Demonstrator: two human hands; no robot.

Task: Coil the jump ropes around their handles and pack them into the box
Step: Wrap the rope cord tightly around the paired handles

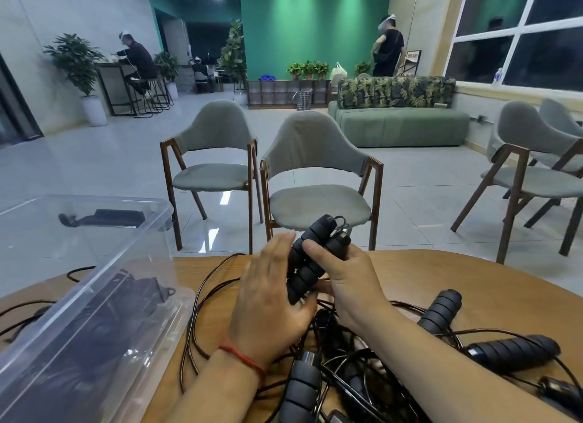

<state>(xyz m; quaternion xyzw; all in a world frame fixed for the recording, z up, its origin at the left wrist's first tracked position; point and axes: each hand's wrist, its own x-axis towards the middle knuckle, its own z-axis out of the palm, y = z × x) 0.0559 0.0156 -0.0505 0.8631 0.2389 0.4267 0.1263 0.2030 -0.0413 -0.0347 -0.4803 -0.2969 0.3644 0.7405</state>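
Your rounded wooden table [410,274] carries the clear plastic box [94,280] at left, with dark ropes inside. Above it, your right hand [350,284] grips two black ribbed foam handles [310,258] together. Your left hand [268,296] lays straight fingers against them.

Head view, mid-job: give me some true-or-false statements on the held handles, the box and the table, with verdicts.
1. The right-hand grip holds a pair of black ribbed foam handles above the round wooden table. True.
2. The clear plastic box is empty. False: coiled black ropes already lie inside it.
3. The clear plastic box sits to the right of the hands. False: it is on their left.
4. Another black ribbed handle lies loose on the table, among tangled black cord. True.
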